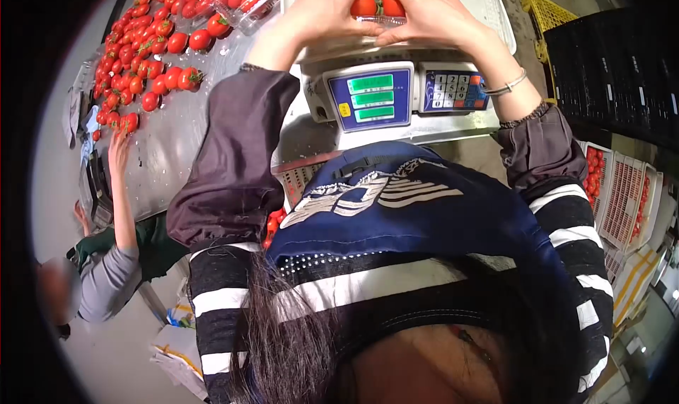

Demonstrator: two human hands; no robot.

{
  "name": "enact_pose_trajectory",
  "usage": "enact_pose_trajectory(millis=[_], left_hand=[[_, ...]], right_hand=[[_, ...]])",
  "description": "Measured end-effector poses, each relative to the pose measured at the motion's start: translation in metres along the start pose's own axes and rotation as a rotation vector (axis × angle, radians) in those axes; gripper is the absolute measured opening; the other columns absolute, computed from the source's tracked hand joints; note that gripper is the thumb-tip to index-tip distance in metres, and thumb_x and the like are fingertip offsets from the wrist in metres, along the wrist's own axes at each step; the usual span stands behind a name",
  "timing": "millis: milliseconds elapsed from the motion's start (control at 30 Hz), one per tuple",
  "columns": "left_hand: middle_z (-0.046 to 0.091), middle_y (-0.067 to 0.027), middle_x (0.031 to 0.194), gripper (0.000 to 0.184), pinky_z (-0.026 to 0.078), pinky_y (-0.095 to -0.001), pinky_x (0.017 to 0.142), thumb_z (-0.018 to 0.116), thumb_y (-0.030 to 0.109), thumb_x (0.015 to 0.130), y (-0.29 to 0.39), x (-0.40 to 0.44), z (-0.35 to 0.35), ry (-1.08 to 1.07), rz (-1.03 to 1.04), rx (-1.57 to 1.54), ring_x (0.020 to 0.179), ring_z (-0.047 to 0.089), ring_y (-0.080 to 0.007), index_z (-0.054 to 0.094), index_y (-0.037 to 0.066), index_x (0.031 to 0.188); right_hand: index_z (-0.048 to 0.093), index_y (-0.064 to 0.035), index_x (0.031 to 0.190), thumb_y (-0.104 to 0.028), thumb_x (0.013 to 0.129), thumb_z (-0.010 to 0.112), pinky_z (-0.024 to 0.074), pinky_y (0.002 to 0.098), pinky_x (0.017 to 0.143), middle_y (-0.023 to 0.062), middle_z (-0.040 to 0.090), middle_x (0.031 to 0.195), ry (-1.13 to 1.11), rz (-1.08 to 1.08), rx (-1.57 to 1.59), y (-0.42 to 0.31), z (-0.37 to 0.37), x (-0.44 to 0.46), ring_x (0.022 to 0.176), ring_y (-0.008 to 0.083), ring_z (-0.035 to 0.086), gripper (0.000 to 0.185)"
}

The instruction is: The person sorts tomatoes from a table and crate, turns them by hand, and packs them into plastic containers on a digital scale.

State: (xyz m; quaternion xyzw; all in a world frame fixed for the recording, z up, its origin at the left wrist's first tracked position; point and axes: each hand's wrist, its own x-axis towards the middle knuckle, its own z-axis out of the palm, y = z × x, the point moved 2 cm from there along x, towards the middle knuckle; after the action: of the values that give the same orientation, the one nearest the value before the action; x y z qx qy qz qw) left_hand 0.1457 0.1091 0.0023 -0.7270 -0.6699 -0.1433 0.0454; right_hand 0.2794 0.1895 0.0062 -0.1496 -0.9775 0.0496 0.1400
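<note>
At the top of the view a clear plastic box with red tomatoes in it sits on the white tray of a weighing scale. My left hand grips its left side, and my right hand grips its right side. Both thumbs come together along the near edge of the box. Some fingertips are cut off by the frame's top. Below the box is the scale's blue panel, with a lit green display and a keypad.
Many loose tomatoes lie on the metal table at left, beside filled clear boxes. A co-worker's hand reaches toward them. Black crates and a yellow crate stand at right, near tomato baskets.
</note>
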Motion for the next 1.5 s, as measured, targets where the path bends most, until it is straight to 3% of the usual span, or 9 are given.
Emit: enact_pose_trajectory(millis=[200, 467, 600, 900, 967, 1233, 1300, 1433, 1500], left_hand=[[0.057, -0.0156, 0.103, 0.056, 0.039, -0.0440, 0.087, 0.063, 0.034, 0.069, -0.012, 0.003, 0.009, -0.217, -0.086, -0.197, 0.097, 0.054, -0.0307, 0.049, 0.004, 0.113], [0.042, -0.0163, 0.124, 0.050, 0.032, -0.0485, 0.094, 0.068, 0.027, 0.066, -0.037, -0.074, -0.010, 0.446, -0.081, -0.259, 0.116, 0.037, -0.0353, 0.053, 0.009, 0.110], [0.045, -0.0178, 0.119, 0.042, 0.036, -0.0432, 0.091, 0.066, 0.010, 0.067, -0.162, -0.197, 0.022, 0.553, -0.657, -0.209, 0.108, 0.043, -0.0362, 0.053, 0.007, 0.107], [0.046, -0.0196, 0.113, 0.035, 0.039, -0.0428, 0.087, 0.060, 0.009, 0.071, -0.307, -0.166, 0.034, 0.630, -0.630, -0.178, 0.103, 0.046, -0.0384, 0.053, 0.003, 0.105], [0.046, -0.0190, 0.113, 0.038, 0.040, -0.0426, 0.087, 0.060, 0.010, 0.071, -0.326, -0.151, 0.054, 0.204, -0.661, -0.109, 0.102, 0.046, -0.0374, 0.051, 0.004, 0.108], [0.053, -0.0171, 0.103, 0.039, 0.046, -0.0374, 0.077, 0.060, 0.020, 0.077, -0.293, -0.187, 0.011, 0.338, -0.624, -0.688, 0.092, 0.055, -0.0288, 0.048, 0.007, 0.112], [0.058, -0.0109, 0.090, 0.036, 0.047, -0.0304, 0.067, 0.054, 0.027, 0.083, -0.260, -0.202, -0.003, -0.005, -0.954, -1.616, 0.080, 0.059, -0.0204, 0.050, 0.004, 0.111], [0.059, -0.0047, 0.080, 0.033, 0.045, -0.0263, 0.060, 0.048, 0.029, 0.088, -0.260, -0.233, -0.009, -0.354, -0.773, -1.712, 0.072, 0.058, -0.0140, 0.053, 0.001, 0.105], [0.059, -0.0087, 0.083, 0.028, 0.045, -0.0280, 0.059, 0.050, 0.021, 0.086, -0.289, -0.236, -0.009, 0.096, -0.864, -1.142, 0.072, 0.057, -0.0147, 0.054, -0.002, 0.102]], right_hand=[[0.028, -0.0131, 0.134, -0.038, 0.064, 0.070, 0.0151, 0.0577, 0.101, 0.0103, 0.046, 0.125, -0.174, -0.002, 0.076, 0.022, 0.024, 0.010, 0.119, 0.0272, 0.041, 0.085], [0.037, -0.0093, 0.128, -0.025, 0.062, 0.072, 0.0234, 0.0484, 0.100, 0.0126, 0.047, 0.121, -0.036, -0.031, 0.062, -0.025, -0.020, 0.018, 0.113, 0.0308, 0.044, 0.076], [0.051, -0.0065, 0.116, -0.015, 0.065, 0.071, 0.0349, 0.0365, 0.094, 0.0135, 0.051, 0.117, 0.311, 0.153, 0.639, -0.080, -0.033, 0.020, 0.107, 0.0289, 0.050, 0.055], [0.056, -0.0040, 0.107, -0.010, 0.069, 0.069, 0.0410, 0.0349, 0.088, 0.0135, 0.056, 0.108, -0.120, -0.223, 0.787, -0.233, 0.081, 0.098, 0.104, 0.0294, 0.052, 0.041], [0.056, -0.0038, 0.107, -0.011, 0.068, 0.070, 0.0408, 0.0350, 0.089, 0.0134, 0.056, 0.109, -0.143, -0.241, 0.753, -0.244, 0.095, 0.110, 0.104, 0.0292, 0.052, 0.042], [0.051, -0.0024, 0.113, -0.015, 0.068, 0.071, 0.0394, 0.0361, 0.091, 0.0151, 0.056, 0.108, 0.051, -0.026, 0.553, -0.237, 0.106, 0.165, 0.105, 0.0323, 0.051, 0.051], [0.049, -0.0023, 0.115, -0.014, 0.068, 0.071, 0.0392, 0.0366, 0.091, 0.0158, 0.056, 0.107, 0.164, 0.000, 0.492, -0.243, 0.114, 0.178, 0.104, 0.0339, 0.051, 0.053], [0.049, -0.0025, 0.112, -0.016, 0.072, 0.068, 0.0418, 0.0338, 0.086, 0.0167, 0.055, 0.105, 0.051, -0.123, 0.653, -0.244, 0.147, 0.194, 0.100, 0.0301, 0.053, 0.047], [0.050, -0.0018, 0.110, -0.017, 0.075, 0.065, 0.0426, 0.0321, 0.085, 0.0153, 0.057, 0.101, -0.066, 0.260, 1.047, -0.232, 0.164, 0.187, 0.096, 0.0272, 0.055, 0.040]])
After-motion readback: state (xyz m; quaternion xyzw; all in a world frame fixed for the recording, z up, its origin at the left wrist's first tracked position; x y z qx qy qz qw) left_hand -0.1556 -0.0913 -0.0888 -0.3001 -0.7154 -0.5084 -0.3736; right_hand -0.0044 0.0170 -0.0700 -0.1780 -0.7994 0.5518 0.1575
